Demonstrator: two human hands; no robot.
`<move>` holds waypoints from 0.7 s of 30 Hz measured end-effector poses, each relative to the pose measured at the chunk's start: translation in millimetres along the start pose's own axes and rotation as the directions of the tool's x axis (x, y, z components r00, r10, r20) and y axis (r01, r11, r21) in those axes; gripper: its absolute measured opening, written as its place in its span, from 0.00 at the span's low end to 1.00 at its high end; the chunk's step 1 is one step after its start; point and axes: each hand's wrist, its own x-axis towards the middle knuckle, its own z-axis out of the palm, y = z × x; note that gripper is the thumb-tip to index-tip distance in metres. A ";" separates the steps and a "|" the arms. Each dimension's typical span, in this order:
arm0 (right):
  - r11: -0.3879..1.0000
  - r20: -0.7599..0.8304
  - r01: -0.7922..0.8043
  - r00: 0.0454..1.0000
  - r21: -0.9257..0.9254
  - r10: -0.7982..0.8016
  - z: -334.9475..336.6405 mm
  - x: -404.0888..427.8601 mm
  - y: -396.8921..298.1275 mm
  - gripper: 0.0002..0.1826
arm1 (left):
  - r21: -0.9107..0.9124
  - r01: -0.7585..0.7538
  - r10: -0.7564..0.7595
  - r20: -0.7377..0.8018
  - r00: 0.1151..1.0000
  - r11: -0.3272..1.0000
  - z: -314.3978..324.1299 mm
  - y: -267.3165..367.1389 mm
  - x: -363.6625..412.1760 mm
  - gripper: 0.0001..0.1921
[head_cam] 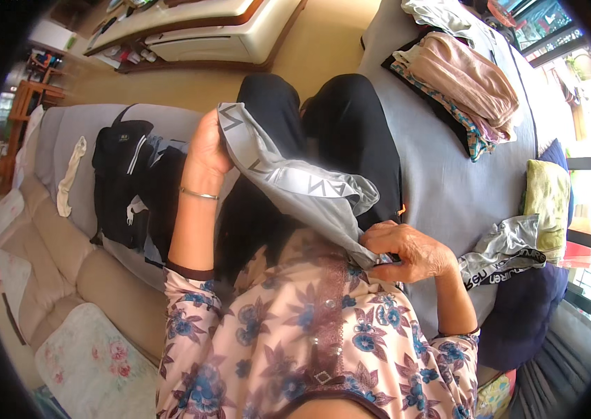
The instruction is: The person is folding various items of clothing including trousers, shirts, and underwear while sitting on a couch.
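Observation:
Grey underwear (295,194) with a white lettered waistband stretches slantwise over my lap. My left hand (209,139), above a thin metal bangle (199,194), grips one end of the waistband. At the opposite lower end, my right hand (413,251) pinches the grey cloth near my waist. Part of the waistband is folded over in the middle. Beneath the cloth are my legs in black trousers (348,120).
On the grey sofa, a folded clothes pile (458,84) lies at upper right, with another grey garment (505,251) beside a navy cushion (521,319). Black clothes (122,194) and a cream sock (71,178) lie to my left. A white cabinet (222,42) stands beyond my knees.

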 end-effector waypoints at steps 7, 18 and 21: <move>0.662 -0.327 0.118 0.923 0.741 0.202 -2.7 -13.2 20.3 0.06 | 0.116 -0.072 0.080 -0.058 0.995 0.991 -7.3 5.4 -12.0 0.11; 0.771 -0.149 -0.354 0.856 0.530 0.495 -21.5 -26.3 64.4 0.17 | 0.056 0.062 -0.073 0.210 0.975 0.996 20.0 22.5 -36.7 0.09; 0.885 -0.023 -0.402 0.908 0.233 0.419 -30.3 -16.3 57.6 0.17 | 0.049 0.021 -0.030 0.197 0.980 0.999 37.8 29.5 -44.4 0.11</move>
